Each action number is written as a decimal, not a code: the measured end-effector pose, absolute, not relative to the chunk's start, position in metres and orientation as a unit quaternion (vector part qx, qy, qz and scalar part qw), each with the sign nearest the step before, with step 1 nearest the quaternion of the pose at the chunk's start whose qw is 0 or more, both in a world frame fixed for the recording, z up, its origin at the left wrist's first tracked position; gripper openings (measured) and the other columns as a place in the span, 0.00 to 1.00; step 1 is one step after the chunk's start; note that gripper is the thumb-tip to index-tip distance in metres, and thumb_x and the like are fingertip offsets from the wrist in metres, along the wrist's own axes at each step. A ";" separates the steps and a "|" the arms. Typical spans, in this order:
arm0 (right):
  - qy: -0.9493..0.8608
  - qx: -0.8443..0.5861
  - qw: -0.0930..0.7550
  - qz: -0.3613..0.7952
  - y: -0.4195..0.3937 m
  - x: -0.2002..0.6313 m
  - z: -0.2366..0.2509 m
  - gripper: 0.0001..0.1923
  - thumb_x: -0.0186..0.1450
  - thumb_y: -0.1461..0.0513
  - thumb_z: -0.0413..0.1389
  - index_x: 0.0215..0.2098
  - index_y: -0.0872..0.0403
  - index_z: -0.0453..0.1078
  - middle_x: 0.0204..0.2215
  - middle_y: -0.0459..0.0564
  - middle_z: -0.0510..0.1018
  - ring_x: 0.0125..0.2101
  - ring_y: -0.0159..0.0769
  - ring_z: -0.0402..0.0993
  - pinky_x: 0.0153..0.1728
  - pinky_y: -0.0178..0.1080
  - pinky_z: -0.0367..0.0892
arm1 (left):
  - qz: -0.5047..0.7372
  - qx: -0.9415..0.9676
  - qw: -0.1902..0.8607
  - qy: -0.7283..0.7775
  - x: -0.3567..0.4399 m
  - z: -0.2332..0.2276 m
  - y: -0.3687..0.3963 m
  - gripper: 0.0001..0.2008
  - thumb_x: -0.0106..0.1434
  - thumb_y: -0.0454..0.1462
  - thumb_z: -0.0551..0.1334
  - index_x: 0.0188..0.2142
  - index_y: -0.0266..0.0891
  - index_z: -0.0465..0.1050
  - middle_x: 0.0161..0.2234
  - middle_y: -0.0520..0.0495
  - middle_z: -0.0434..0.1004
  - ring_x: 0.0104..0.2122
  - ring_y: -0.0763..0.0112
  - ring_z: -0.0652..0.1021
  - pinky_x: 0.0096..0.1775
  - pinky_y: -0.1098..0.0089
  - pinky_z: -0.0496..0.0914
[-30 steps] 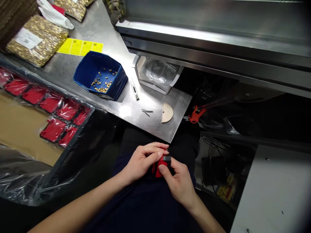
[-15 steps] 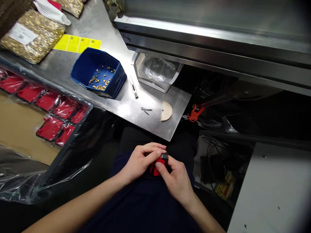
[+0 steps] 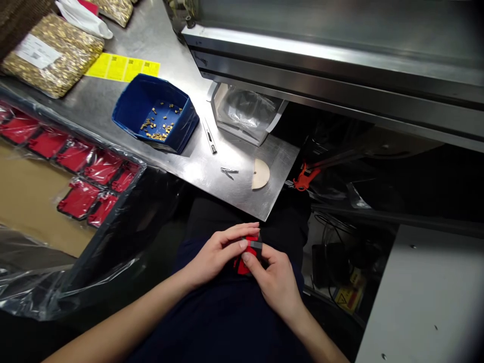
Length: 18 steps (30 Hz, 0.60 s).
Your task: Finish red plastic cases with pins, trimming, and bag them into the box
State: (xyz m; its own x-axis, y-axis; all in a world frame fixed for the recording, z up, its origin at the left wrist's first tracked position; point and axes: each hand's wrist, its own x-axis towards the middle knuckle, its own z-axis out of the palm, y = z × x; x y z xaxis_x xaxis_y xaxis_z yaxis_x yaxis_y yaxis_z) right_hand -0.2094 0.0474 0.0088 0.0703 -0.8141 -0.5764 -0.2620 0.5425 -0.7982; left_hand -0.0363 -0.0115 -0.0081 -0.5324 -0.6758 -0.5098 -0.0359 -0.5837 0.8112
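Note:
A small red and black plastic part (image 3: 244, 265) is held between my two hands, over my lap and below the metal table's corner. On its left, my left hand (image 3: 223, 249) is closed round it, thumb across the front and fingers along the top. From the other side, my right hand (image 3: 274, 272) grips it, with the thumb pressed on the red face. Much of the part is hidden behind the fingers.
On the metal table (image 3: 242, 194) are a blue bin (image 3: 126, 96) with small brass pieces, a utility knife (image 3: 209, 136), small metal pliers-like tool (image 3: 229, 172) and a pale half-disc (image 3: 260, 174). Bagged red parts (image 3: 77, 197) lie in a lined box at left.
My left thumb has slid back and down a little, and more red shows between thumb and fingers. Both hands stay on the part. The view has shifted slightly.

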 end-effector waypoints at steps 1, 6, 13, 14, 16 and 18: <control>0.642 -0.421 0.598 -0.229 0.047 -0.209 0.008 0.13 0.71 0.53 0.57 0.38 0.51 0.80 0.31 0.46 0.84 0.30 0.36 0.76 0.33 0.36 0.68 | -0.763 0.442 0.209 -0.422 -0.036 -0.009 -0.011 0.16 0.70 0.42 0.63 0.53 0.44 0.82 0.62 0.45 0.76 0.64 0.51 0.71 0.67 0.52 0.61; 0.662 -0.433 0.575 -0.210 0.046 -0.204 0.004 0.14 0.71 0.53 0.56 0.34 0.52 0.77 0.29 0.47 0.82 0.27 0.35 0.73 0.30 0.36 0.65 | -0.724 0.502 0.211 -0.423 -0.046 -0.016 -0.012 0.14 0.70 0.42 0.62 0.46 0.39 0.85 0.48 0.43 0.86 0.51 0.54 0.81 0.55 0.60 0.73; 0.668 -0.405 0.583 -0.224 0.048 -0.205 0.000 0.13 0.70 0.54 0.55 0.36 0.53 0.77 0.33 0.49 0.84 0.31 0.38 0.76 0.33 0.36 0.68 | -0.755 0.524 0.182 -0.351 -0.055 -0.030 -0.018 0.28 0.71 0.55 0.58 0.41 0.34 0.84 0.34 0.41 0.86 0.36 0.59 0.83 0.37 0.67 0.75; 0.672 -0.402 0.581 -0.222 0.048 -0.205 -0.001 0.14 0.70 0.53 0.55 0.36 0.53 0.77 0.33 0.49 0.84 0.31 0.38 0.77 0.33 0.36 0.68 | -0.757 0.519 0.184 -0.350 -0.055 -0.031 -0.018 0.27 0.71 0.55 0.58 0.41 0.34 0.84 0.34 0.42 0.86 0.36 0.60 0.83 0.37 0.68 0.75; 0.683 -0.399 0.573 -0.213 0.048 -0.206 0.000 0.15 0.71 0.52 0.55 0.37 0.53 0.78 0.33 0.49 0.84 0.31 0.38 0.77 0.33 0.36 0.67 | -0.753 0.523 0.184 -0.354 -0.056 -0.032 -0.017 0.26 0.71 0.54 0.59 0.42 0.35 0.84 0.34 0.43 0.86 0.35 0.61 0.82 0.36 0.69 0.74; 0.695 -0.406 0.560 -0.198 0.048 -0.206 0.000 0.17 0.71 0.51 0.54 0.38 0.52 0.79 0.32 0.49 0.84 0.30 0.38 0.77 0.32 0.36 0.67 | -0.739 0.539 0.181 -0.361 -0.057 -0.032 -0.015 0.25 0.71 0.54 0.60 0.42 0.35 0.84 0.33 0.44 0.86 0.32 0.63 0.82 0.34 0.70 0.73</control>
State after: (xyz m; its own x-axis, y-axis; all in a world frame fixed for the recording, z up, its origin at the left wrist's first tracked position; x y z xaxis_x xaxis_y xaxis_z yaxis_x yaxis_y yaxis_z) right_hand -0.2060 0.0477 0.0002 -0.0437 -0.7856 -0.6172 -0.3413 0.5924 -0.7298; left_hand -0.0572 -0.0146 -0.0315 -0.3527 -0.6569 -0.6664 -0.1206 -0.6743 0.7286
